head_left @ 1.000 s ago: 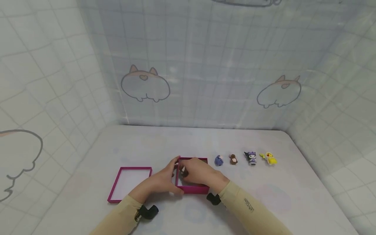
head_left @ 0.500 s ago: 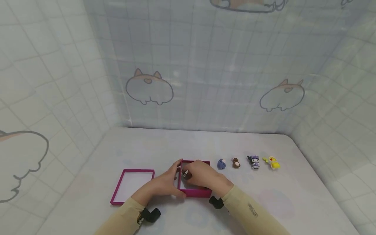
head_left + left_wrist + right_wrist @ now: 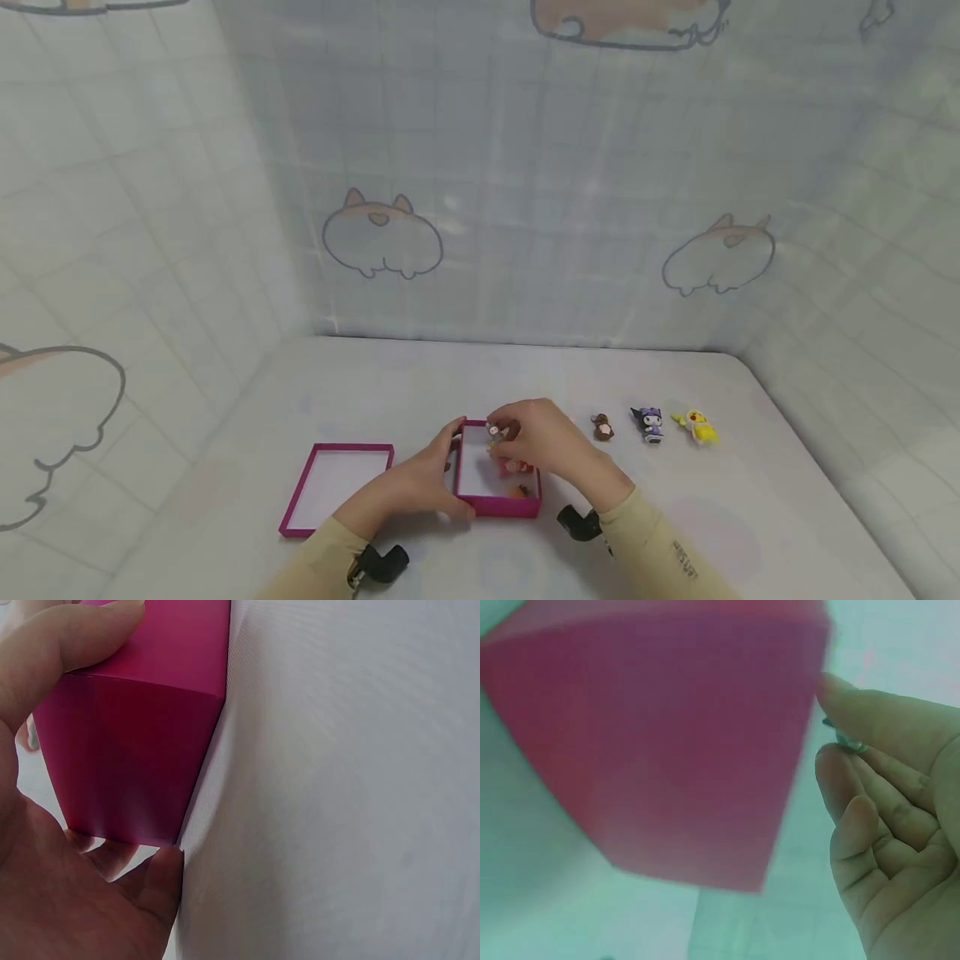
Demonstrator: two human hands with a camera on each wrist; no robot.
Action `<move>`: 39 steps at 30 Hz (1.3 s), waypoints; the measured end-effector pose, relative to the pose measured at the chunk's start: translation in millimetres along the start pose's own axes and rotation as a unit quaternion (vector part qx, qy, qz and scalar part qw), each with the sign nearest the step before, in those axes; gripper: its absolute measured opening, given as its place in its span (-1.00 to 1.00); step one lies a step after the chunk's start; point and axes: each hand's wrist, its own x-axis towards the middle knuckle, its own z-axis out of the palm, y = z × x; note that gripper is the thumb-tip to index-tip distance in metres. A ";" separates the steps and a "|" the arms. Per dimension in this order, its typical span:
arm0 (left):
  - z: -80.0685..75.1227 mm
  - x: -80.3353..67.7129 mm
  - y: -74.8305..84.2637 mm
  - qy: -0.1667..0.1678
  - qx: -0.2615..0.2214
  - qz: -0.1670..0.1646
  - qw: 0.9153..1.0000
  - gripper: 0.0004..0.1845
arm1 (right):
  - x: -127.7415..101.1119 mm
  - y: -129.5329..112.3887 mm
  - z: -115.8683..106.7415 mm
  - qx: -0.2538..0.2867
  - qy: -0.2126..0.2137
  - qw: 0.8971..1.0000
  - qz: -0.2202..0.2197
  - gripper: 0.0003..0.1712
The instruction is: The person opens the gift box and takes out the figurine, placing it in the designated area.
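My left hand (image 3: 431,479) grips the left side of an open magenta box (image 3: 497,506), thumb on its front wall and fingers at the far corner. In the left wrist view that thumb presses the box's magenta wall (image 3: 127,757). Over the box, my right hand (image 3: 551,442) pinches a small grey-and-white figurine (image 3: 494,433) between thumb and fingertips. Most of this figurine is hidden in the right wrist view, where the right hand (image 3: 900,802) shows beside the blurred box. Inside the box lie a red-pink figurine (image 3: 516,467) and an orange one (image 3: 520,492).
A shallow magenta-rimmed lid (image 3: 337,447) with a white inside lies left of the box. Toward the right stand a brown figurine (image 3: 602,427), a purple-and-black figurine (image 3: 649,425) and a yellow figurine (image 3: 697,427). White patterned curtains surround the table (image 3: 360,392).
My right hand has risen from inside the box with the grey-and-white figurine, uncovering the figurines within. It now hides the blue figurine on the table. My left hand still grips the box.
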 end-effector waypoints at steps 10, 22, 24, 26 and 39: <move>-1.7 4.1 0.9 -0.004 0.014 -0.023 1.000 0.48 | -25.7 15.2 -21.7 -0.026 0.034 0.999 0.027 -0.53; -0.9 2.0 5.9 -0.004 0.009 -0.032 0.999 0.47 | -54.7 36.3 -32.5 -0.030 0.059 0.994 0.083 -0.49; -0.7 0.9 5.3 -0.003 0.012 -0.033 0.999 0.47 | -58.9 40.4 -33.1 -0.030 0.057 0.994 0.087 -0.49; 0.5 2.0 6.6 -0.004 0.014 -0.035 0.999 0.47 | -64.6 46.1 -35.1 -0.031 0.060 0.993 0.092 -0.49; 0.6 2.5 6.0 0.007 0.020 -0.058 0.998 0.49 | -98.2 78.6 -48.2 -0.032 0.084 0.988 0.123 -0.50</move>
